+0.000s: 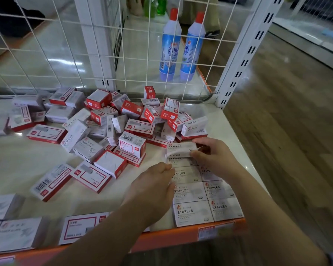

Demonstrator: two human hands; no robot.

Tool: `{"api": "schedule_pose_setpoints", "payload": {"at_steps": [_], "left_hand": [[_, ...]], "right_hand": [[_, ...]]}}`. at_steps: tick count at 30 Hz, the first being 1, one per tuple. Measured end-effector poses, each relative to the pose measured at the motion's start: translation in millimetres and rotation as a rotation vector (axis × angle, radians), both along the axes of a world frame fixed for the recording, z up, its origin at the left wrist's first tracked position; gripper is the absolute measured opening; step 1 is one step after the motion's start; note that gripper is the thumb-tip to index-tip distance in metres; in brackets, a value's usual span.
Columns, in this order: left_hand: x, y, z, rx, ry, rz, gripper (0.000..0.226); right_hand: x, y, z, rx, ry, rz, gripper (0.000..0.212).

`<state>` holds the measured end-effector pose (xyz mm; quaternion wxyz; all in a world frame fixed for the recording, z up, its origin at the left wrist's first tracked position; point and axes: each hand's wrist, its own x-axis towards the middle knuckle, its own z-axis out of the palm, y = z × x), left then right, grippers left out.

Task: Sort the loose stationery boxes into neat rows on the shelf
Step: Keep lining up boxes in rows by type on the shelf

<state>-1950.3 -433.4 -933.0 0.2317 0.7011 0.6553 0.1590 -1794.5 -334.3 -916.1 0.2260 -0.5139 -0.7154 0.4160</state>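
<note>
A heap of loose red-and-white stationery boxes (112,120) covers the middle and back of the white shelf (17,162). At the front right, white STAPLES boxes lie in two neat rows (194,192) running back from the shelf's front edge. My right hand (213,156) pinches a white STAPLES box (180,149) at the far end of the left row, just above the box below it. My left hand (154,187) rests against the left side of that row, fingers lightly curled, touching the boxes' edges.
A white wire grid (104,54) closes the shelf's back; two blue cleaner bottles (181,45) stand behind it. A white slotted upright (244,54) marks the right rear corner. Orange trim (181,235) lines the front edge. More white boxes (13,227) lie at front left.
</note>
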Motion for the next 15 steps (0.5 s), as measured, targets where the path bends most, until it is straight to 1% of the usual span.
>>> {"api": "schedule_pose_setpoints", "payload": {"at_steps": [3, 9, 15], "left_hand": [[0, 0, 3, -0.008, 0.015, -0.005, 0.046], [-1, 0, 6, -0.031, 0.039, -0.027, 0.047], [-1, 1, 6, -0.033, 0.029, -0.025, 0.046]], "right_hand": [[-2, 2, -1, 0.040, -0.033, -0.007, 0.012], [-8, 7, -2, 0.089, -0.060, -0.024, 0.013], [-13, 16, -4, 0.119, -0.134, -0.013, 0.020]]}}
